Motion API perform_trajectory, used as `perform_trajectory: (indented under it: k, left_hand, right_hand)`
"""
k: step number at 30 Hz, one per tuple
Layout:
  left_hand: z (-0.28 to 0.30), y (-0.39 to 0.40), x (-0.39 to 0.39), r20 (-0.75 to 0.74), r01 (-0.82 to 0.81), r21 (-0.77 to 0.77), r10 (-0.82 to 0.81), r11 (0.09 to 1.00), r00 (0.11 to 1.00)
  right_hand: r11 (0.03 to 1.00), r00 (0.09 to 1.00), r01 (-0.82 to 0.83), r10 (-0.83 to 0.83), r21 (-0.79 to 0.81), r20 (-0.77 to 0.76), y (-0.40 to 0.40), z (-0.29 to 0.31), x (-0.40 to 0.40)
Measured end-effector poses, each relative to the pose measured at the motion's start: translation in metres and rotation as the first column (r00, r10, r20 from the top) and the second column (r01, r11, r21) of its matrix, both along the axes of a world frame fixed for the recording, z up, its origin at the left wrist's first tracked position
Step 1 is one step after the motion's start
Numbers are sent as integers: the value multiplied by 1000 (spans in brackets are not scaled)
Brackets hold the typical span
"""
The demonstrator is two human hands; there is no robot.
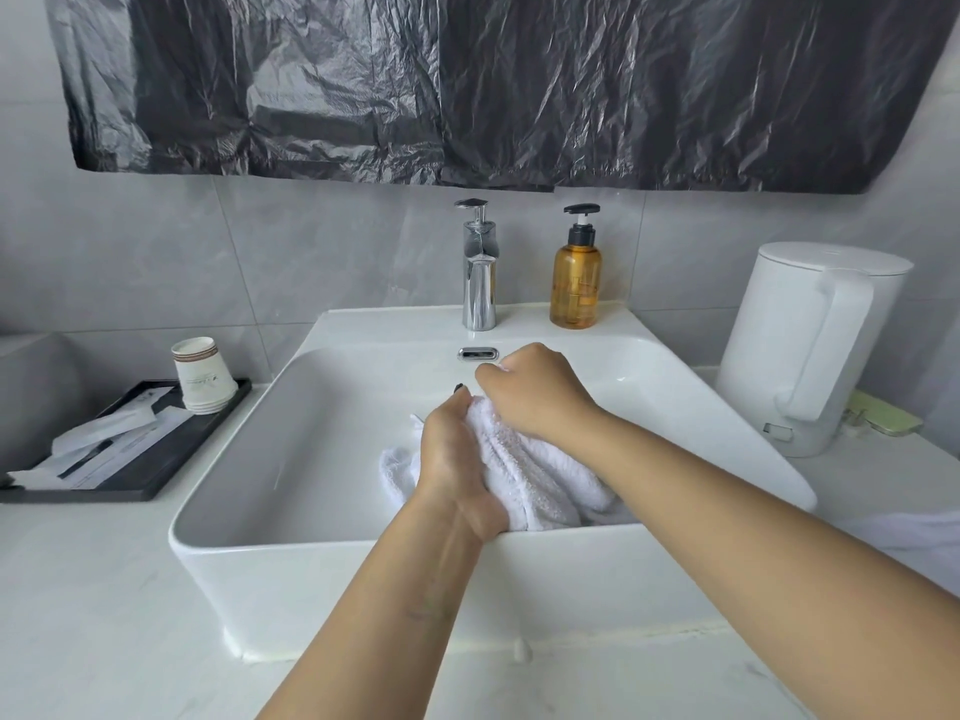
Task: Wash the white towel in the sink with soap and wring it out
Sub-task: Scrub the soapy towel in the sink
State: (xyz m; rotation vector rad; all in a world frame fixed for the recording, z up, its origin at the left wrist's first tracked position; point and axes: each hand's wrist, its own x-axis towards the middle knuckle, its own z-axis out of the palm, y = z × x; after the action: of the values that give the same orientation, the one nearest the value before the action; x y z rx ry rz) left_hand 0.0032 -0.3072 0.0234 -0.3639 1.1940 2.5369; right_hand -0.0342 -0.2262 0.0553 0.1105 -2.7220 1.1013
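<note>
Black plastic sheet (467, 85) hangs across the wall above a white sink (332, 537). Inside its right half lies the white towel (530, 475), bunched into a thick roll running from the near rim up toward the tap (479, 272). The left hand (457, 459) wraps round its left side; the right hand (535, 392) grips its far end, fingers curled. A white kettle (810, 345) stands right, the amber soap bottle (575, 278) beside the tap, paper cups (200, 374) left.

Both hands' fingers and the white towel (540, 475) middle are hidden.
</note>
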Motion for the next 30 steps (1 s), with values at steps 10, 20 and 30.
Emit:
perform_trajectory:
  k: [10,20,30]
  left_hand:
    - [-8,-5,-10,79,-92,43,88,995,993]
    - [-3,-5,-3,45,-41,35,39,999,998]
    - [-2,-4,-2,-68,58,66,-54,996,996]
  right_hand:
    - [985,994,-91,100,144,-52,-8,-2,33]
    - [998,999,-10,12,65,-37,-3,-2,12]
    - [994,994,10,2,111,-108,-4,-2,13]
